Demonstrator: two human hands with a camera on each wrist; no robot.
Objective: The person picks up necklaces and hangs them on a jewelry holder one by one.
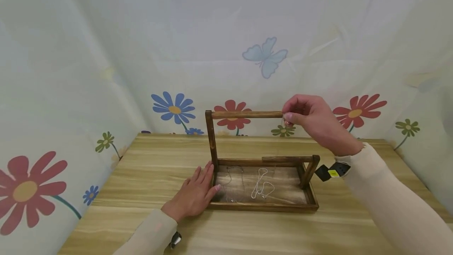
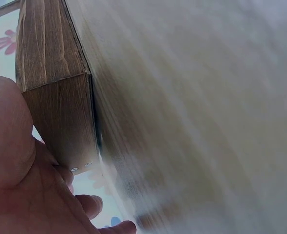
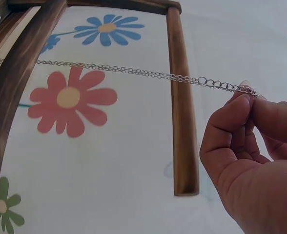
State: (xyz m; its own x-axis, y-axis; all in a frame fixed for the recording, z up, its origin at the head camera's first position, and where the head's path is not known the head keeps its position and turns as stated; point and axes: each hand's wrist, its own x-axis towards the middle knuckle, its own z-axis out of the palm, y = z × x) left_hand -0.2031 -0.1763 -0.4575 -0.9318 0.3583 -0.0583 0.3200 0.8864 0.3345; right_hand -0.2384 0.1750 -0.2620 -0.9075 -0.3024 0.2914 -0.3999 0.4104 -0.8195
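One wooden rack [image 1: 262, 207], wood-grain table [image 1: 276, 233], flowered backdrop [image 1: 191, 30] (blue butterfly [image 1: 267, 56])

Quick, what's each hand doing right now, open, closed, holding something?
Left hand: open, touching the end of the wooden tray.
Right hand: closed, pinching a thin metal chain.

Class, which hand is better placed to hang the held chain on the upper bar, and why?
Right, most likely: the right hand pinches the chain near the free end of the upper bar, while the left hand rests lower, against the tray.
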